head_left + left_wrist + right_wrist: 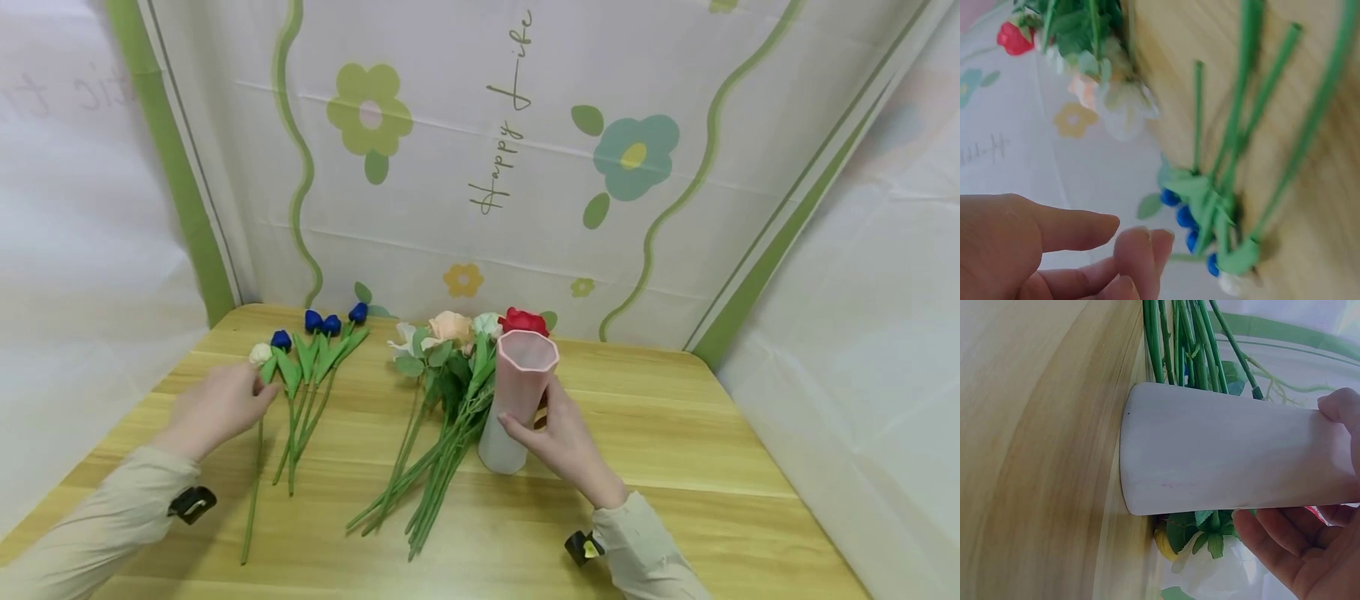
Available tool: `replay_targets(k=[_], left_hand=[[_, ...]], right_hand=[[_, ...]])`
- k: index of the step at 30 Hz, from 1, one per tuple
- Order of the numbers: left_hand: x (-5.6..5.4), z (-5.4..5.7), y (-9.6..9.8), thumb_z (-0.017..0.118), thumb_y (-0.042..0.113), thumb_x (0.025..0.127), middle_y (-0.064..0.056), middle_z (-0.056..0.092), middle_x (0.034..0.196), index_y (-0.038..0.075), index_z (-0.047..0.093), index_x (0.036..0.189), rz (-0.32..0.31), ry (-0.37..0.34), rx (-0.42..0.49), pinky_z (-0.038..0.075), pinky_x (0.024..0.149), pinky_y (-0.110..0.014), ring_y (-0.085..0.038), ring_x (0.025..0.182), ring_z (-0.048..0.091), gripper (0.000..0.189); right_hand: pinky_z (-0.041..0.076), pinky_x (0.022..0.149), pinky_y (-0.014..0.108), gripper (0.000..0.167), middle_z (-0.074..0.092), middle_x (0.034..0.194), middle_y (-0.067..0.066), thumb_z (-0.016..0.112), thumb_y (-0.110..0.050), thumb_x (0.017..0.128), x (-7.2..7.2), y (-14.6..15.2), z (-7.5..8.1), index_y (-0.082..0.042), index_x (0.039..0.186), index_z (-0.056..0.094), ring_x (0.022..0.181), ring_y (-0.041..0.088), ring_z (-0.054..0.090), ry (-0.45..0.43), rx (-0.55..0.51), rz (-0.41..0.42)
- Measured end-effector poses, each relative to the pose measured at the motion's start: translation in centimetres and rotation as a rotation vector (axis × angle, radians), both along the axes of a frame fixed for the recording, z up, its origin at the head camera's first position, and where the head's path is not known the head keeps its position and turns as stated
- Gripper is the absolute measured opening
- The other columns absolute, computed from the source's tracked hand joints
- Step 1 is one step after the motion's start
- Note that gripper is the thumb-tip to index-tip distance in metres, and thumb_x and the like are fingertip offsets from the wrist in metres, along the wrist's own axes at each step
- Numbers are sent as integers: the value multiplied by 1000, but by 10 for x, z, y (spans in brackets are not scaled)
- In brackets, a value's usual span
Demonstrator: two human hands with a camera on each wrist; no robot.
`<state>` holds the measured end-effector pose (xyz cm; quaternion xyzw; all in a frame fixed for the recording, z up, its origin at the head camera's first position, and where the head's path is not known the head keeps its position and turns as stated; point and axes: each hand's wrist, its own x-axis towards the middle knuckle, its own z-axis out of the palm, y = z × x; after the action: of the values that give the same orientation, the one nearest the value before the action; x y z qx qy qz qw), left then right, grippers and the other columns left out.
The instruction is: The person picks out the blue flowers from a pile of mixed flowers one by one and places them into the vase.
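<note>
A tall vase (512,408), pink toward its faceted rim and white below, stands upright on the table. My right hand (566,437) grips its right side, thumb in front; in the right wrist view, thumb and fingers lie on opposite sides of the vase (1222,450). At the left, my left hand (225,404) is over the stem of a white tulip (260,354). Its thumb and bent fingers hold nothing in the left wrist view, with a gap between thumb and fingertips. Beside it lie several blue tulips (332,324) with green leaves.
A pile of mixed flowers lies left of the vase: a peach bloom (451,326), a red rose (524,320) and white ones, their green stems (435,492) pointing toward me. The wooden table (645,483) ends at a printed cloth backdrop (450,208). White cloth hangs on both sides.
</note>
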<state>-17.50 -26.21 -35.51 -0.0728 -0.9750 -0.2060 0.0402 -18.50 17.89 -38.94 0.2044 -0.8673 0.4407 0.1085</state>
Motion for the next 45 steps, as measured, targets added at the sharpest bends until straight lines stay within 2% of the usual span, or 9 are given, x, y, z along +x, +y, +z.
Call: replay_targets(k=[5,11,15,21,29,33,38,41,45], left_hand=[[6,-10,-14,54,26,97,6,32,49,17,39,56,64,-86,-13,26,40,-22,-8,43,28,45],[4,-23,-25,53,31,97,6,35,51,16,43,59,73,-245,14,29,41,-23,-8,44,31,42],[0,-30,-29,53,32,97,2,43,53,12,48,63,74,-313,16,33,43,-27,-11,45,37,39],[-6,-37,-28,56,29,94,-3,45,61,11,47,69,75,-326,-9,34,47,-31,-15,51,40,32],[-10,-40,-30,58,15,90,2,45,51,14,46,61,50,-347,37,31,42,-23,-9,43,38,32],[-8,-34,-33,59,17,94,3,44,50,15,45,58,45,-321,43,31,43,-24,-9,44,37,38],[-5,-21,-28,55,21,97,5,40,49,16,44,55,54,-237,50,29,42,-23,-9,44,34,43],[-4,-11,-18,55,23,97,6,38,48,17,41,54,33,-155,45,26,42,-23,-8,43,31,45],[-3,-1,4,59,23,96,7,36,46,18,40,53,-26,-42,40,25,42,-23,-8,42,30,47]], right_hand=[[55,67,32,67,59,112,4,79,-35,85,-1,-1,-1,-13,136,41,94,21,61,0,-1,0],[55,67,32,68,59,113,5,79,-33,85,-1,-1,-1,-13,137,40,94,18,61,3,-2,5],[55,67,32,67,59,113,5,79,-32,85,-1,0,0,-13,136,41,94,18,61,10,-5,5],[55,66,31,67,59,113,4,78,-35,85,-2,0,-1,-13,136,40,93,17,61,18,3,8],[55,67,33,66,59,113,4,78,-34,85,-1,0,1,-13,136,41,94,18,61,5,-9,11],[55,67,31,66,59,112,4,78,-35,85,-1,0,0,-13,135,41,94,17,61,7,-1,9],[55,67,32,66,59,112,4,78,-34,85,-1,0,0,-13,136,41,93,17,61,11,-6,8],[55,66,32,66,59,112,4,78,-33,85,-1,-1,0,-13,135,41,93,18,61,11,-7,7],[55,66,31,66,59,112,4,78,-33,85,-1,-1,0,-13,135,41,93,17,61,10,-3,4]])
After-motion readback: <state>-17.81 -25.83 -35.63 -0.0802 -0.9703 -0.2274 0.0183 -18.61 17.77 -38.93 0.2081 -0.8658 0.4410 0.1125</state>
